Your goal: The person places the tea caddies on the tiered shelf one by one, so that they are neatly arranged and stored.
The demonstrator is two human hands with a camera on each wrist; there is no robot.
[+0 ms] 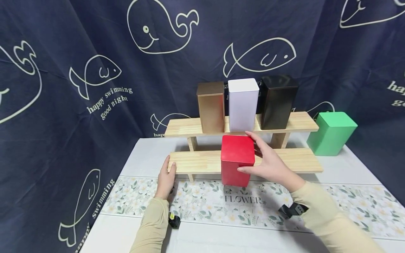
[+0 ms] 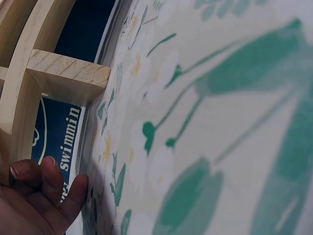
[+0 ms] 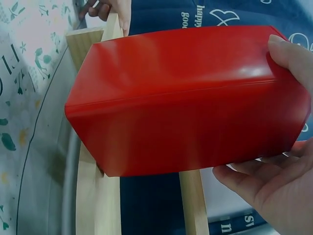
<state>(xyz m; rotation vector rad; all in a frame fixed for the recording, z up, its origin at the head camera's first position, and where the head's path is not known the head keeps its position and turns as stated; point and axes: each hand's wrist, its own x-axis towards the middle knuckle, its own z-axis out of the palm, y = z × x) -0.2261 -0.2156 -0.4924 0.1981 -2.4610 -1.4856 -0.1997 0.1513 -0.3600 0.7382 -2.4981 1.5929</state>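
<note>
A tall red box (image 1: 237, 154) is held by my right hand (image 1: 273, 165) near its top, thumb on the front side and fingers at the back. It stands in front of the lower board; the right wrist view shows the box (image 3: 190, 103) between thumb and fingers (image 3: 288, 171). My left hand (image 1: 165, 178) grips the left end of the two-tier wooden shelf's lower board (image 1: 196, 161). Bent fingers show by the wood in the left wrist view (image 2: 44, 196). On the upper board (image 1: 180, 127) stand a bronze box (image 1: 212, 109), a white box (image 1: 243, 105) and a black box (image 1: 278, 103).
A green box (image 1: 332, 133) stands on the white table at the shelf's right end. A floral strip (image 1: 202, 203) runs across the table in front of the shelf. Behind hangs a dark blue curtain (image 1: 190, 70) with fish drawings.
</note>
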